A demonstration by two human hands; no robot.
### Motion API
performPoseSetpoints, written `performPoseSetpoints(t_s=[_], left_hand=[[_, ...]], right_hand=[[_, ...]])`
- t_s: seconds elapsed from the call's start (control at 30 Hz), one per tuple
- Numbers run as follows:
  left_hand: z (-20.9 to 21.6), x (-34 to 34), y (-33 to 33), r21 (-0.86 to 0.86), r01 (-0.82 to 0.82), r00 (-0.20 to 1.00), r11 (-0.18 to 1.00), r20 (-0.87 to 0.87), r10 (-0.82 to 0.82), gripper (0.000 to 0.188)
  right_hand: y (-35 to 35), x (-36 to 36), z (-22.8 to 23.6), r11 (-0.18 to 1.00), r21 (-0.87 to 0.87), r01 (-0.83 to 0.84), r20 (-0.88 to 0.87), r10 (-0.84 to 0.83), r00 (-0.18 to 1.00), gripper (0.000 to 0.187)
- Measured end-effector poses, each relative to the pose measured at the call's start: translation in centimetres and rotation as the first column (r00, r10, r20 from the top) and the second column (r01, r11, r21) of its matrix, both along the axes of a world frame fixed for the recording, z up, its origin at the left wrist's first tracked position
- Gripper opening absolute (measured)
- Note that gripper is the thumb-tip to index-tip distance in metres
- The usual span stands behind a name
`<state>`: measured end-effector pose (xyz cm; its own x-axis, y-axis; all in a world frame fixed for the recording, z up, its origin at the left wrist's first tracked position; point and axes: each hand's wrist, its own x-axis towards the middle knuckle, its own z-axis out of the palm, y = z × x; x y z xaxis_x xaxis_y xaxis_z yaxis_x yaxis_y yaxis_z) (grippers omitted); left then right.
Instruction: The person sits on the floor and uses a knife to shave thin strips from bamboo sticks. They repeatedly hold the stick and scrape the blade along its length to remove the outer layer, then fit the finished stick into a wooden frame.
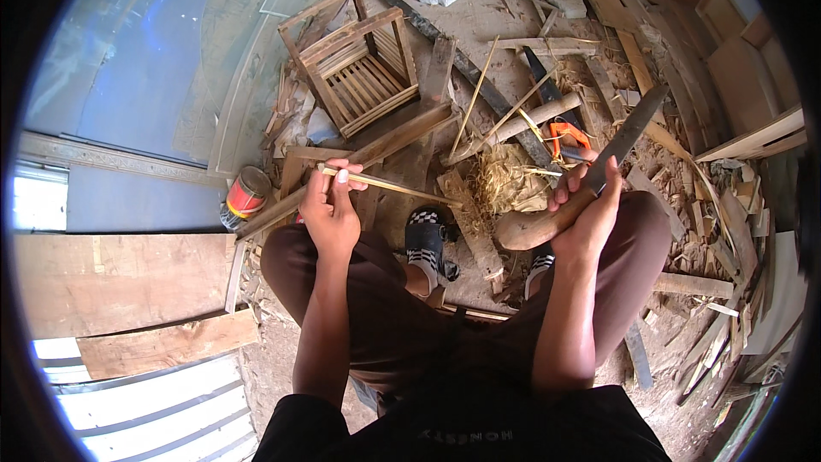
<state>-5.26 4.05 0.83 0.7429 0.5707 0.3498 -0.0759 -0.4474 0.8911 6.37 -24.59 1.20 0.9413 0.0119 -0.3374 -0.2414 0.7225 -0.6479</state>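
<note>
My left hand [332, 216], raised over my left knee, pinches one end of a thin wooden stick [398, 187] between thumb and fingers. The stick's far end points right, above the gap between my feet. My right hand [592, 221] grips a large knife [634, 130] over my right knee. Its long dark blade slants up and away to the right, while the thick, curved wooden handle [540, 227] juts left out of my palm. Stick and blade are apart.
A small slatted wooden frame [369, 84] stands ahead on the left. Shavings [510, 178] and an orange-handled saw [568, 135] lie ahead of my feet. Beside my left knee is a red-banded can [248, 192]; wood scraps and planks surround me.
</note>
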Motion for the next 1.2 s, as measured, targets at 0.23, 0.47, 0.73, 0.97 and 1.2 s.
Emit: performPoseSetpoints(t_s=[0.23, 0.47, 0.73, 0.97, 1.2], left_hand=[[-0.6, -0.6, -0.8, 0.034, 0.001, 1.0, 0.999, -0.009, -0.001, 0.01], [0.1, -0.9, -1.5, 0.077, -0.037, 0.998, 0.996, -0.048, 0.04, 0.008], [0.1, -1.1, -1.6, 0.125, -0.042, 0.998, 0.991, -0.046, 0.048, 0.008], [0.1, -1.4, -1.4, 0.17, -0.021, 0.998, 0.985, -0.055, 0.031, 0.006], [0.1, -1.2, -2.5, 0.144, -0.046, 0.999, 0.989, 0.004, 0.046, 0.02]], right_hand=[[3.5, -4.0, -3.9, 0.851, -0.37, -0.372, -0.104, 0.36, 0.927, 0.037], [7.4, -10.0, -7.2, 0.32, -0.804, -0.5, -0.121, 0.736, 0.666, 0.033], [9.5, -11.5, -4.4, 0.456, -0.841, -0.291, 0.196, 0.759, 0.62, 0.035], [9.1, -13.0, -7.9, 0.392, -0.907, -0.155, 0.189, 0.708, 0.68, 0.032], [9.0, -12.7, -7.7, 0.338, -0.926, -0.17, 0.126, 0.699, 0.704, 0.032]])
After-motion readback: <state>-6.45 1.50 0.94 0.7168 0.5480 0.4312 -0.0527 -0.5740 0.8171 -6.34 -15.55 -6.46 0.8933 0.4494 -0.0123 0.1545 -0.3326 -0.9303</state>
